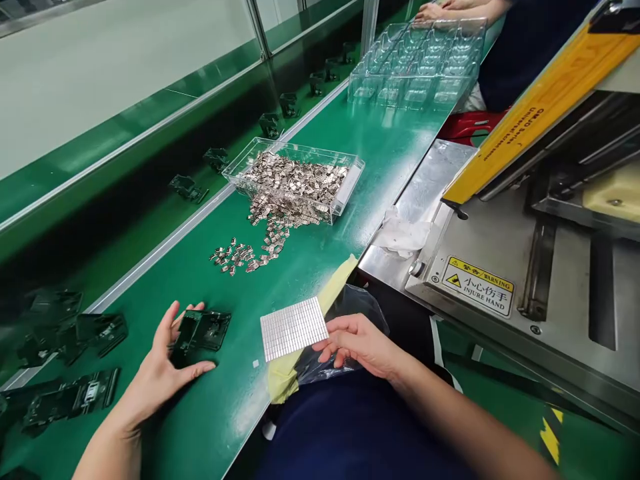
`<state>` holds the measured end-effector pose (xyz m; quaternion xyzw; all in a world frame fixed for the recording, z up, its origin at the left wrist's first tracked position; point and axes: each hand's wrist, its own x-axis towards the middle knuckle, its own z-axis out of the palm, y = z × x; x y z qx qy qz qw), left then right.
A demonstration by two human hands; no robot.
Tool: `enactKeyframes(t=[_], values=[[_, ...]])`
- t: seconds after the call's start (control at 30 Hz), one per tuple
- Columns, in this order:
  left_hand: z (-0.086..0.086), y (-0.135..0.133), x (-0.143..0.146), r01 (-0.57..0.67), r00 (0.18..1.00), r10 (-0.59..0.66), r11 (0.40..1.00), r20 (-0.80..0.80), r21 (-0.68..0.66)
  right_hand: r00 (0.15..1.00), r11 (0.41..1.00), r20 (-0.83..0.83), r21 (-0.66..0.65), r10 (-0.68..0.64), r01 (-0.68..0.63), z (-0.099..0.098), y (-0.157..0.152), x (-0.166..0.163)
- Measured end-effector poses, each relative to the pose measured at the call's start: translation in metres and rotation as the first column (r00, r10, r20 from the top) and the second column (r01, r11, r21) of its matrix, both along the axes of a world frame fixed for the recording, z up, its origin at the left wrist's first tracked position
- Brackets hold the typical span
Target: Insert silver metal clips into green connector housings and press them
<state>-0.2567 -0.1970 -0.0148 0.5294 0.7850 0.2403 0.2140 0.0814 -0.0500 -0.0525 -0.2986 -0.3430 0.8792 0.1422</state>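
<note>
My left hand (pixel 163 363) is spread around a black plastic part (pixel 203 330) on the green work surface. Its fingers reach behind the part's left side, and the thumb stretches out in front, apart from it. Between the thumb and fingers of my right hand (pixel 357 343) is the right edge of a flat silver sheet of small blocks (pixel 294 328), laid out in tight rows. A yellow cloth (pixel 285 380) and some dark clear plastic film (pixel 360 310) lie beneath the sheet. One tiny pale square (pixel 256 364) sits on the surface between my hands.
A clear tray (pixel 350 190) of small metal pieces (pixel 295 180) stands ahead, some spilled in front. More black parts (pixel 75 397) line the left. A metal machine (pixel 475 267) with a yellow bar occupies the right. Beyond clear blister trays (pixel 415 73) is another person's arm (pixel 470 12).
</note>
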Motion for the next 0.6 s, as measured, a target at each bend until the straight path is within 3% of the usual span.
enactKeyframes(t=[0.13,0.27,0.47,0.6], values=[[0.001,0.001,0.002,-0.034,0.998,0.034,0.999,0.049,0.008,0.999,0.998,0.001,0.046,0.049,-0.049,-0.001,0.003,0.002],[0.001,0.001,0.003,-0.134,0.988,0.127,0.988,-0.092,-0.075,0.995,0.991,-0.011,0.095,0.096,-0.095,-0.001,0.006,0.004],[0.005,0.017,0.005,0.046,0.99,-0.049,0.999,-0.133,-0.03,0.99,0.99,-0.071,0.079,0.122,-0.116,-0.008,0.011,0.002],[0.007,0.027,0.011,0.066,0.997,-0.068,0.997,-0.048,-0.045,0.989,0.991,-0.071,0.04,0.133,-0.13,-0.009,0.013,-0.003]])
